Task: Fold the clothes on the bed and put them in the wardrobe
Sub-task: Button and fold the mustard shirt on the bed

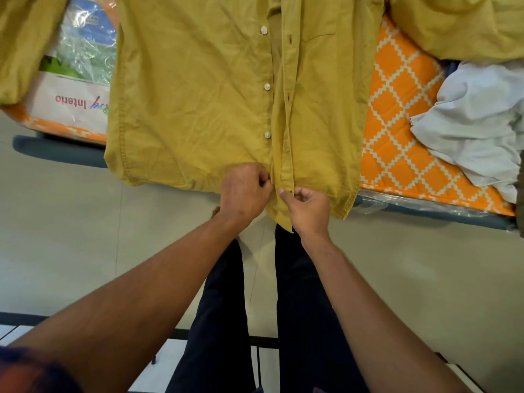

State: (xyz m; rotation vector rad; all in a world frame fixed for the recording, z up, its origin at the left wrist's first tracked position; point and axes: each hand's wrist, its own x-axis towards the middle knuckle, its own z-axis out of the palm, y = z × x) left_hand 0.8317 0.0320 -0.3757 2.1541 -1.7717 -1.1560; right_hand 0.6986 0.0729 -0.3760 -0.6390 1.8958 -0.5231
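At the near edge of the bed (397, 131), I'm seeing left hand (243, 191) and right hand (307, 208) each pinching the placket of the yellow shirt (198, 109), lying spread, unfolded. I'm judging it early; white garment (476, 123) waiting.

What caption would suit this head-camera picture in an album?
Left hand and right hand pinch the lower front edges of a mustard shirt on the orange bed.

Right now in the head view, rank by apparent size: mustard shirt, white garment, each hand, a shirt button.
1. mustard shirt, fills most of the upper frame.
2. white garment at the right.
3. left hand and right hand: alike, not ranked.
4. shirt button.
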